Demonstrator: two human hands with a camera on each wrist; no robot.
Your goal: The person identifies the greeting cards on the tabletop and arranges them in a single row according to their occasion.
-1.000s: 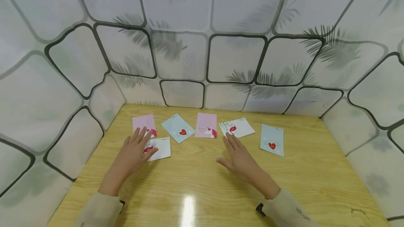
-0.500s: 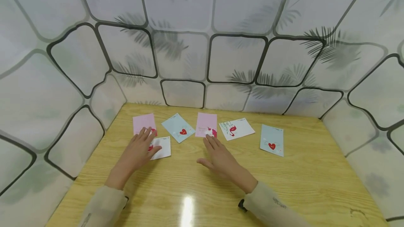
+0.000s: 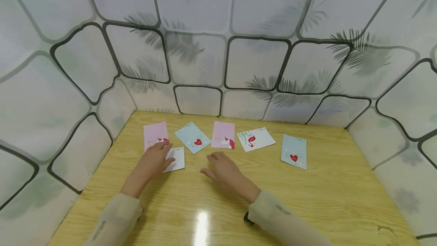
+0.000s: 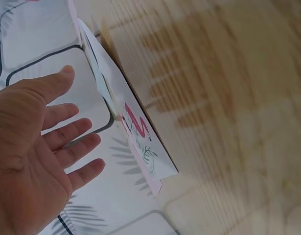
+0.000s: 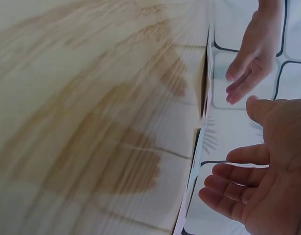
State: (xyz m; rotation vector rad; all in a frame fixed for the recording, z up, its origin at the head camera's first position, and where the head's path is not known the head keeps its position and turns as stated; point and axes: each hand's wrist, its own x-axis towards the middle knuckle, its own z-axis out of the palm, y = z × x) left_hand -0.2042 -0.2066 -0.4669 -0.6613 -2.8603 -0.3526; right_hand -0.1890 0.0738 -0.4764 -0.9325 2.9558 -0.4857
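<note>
My left hand (image 3: pixel 150 167) hovers over a white postcard with a flamingo (image 3: pixel 175 160), partly covering it; its left part is hidden in the head view. In the left wrist view the relaxed fingers stand apart from that flamingo postcard (image 4: pixel 136 125). Just behind it lies a pink unicorn postcard (image 3: pixel 155 132). My right hand (image 3: pixel 223 172) hangs over the table, fingers loosely bent, below a second pink unicorn postcard (image 3: pixel 222 135). A gap shows between this hand (image 5: pixel 275 178) and the tabletop in the right wrist view. Neither hand holds anything.
A blue heart postcard (image 3: pixel 192 138) lies between the two pink ones. Farther right are another white flamingo postcard (image 3: pixel 261 139) and another blue heart postcard (image 3: pixel 293 149). The wooden table (image 3: pixel 324 200) meets patterned wall cloth (image 3: pixel 194 60) at the back and sides.
My right hand has moved left, from below the right white postcard to below the middle pink one, its fingers bending more. My left hand has shifted slightly right. The postcards have stayed put.
</note>
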